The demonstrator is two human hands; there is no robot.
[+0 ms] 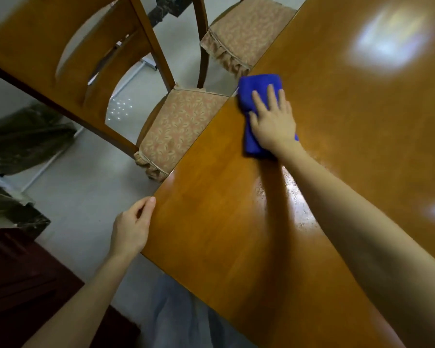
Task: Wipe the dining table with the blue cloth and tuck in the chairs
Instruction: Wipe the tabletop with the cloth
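The glossy wooden dining table (337, 146) fills the right half of the view. A folded blue cloth (258, 87) lies on it near its left edge. My right hand (271, 120) presses flat on the cloth, fingers spread. At the table's near corner my left hand (132, 228) rests with its fingertips on the edge. Two wooden chairs with patterned seat cushions stand along the left side: the near chair (178, 126) and the far chair (246, 31), both seats partly under the table.
A dark red wooden cabinet (23, 285) stands at the lower left. Dark bags or bundles (23, 136) lie on the pale tiled floor (86, 187) at the left. My legs in light trousers (181, 317) show below the table corner.
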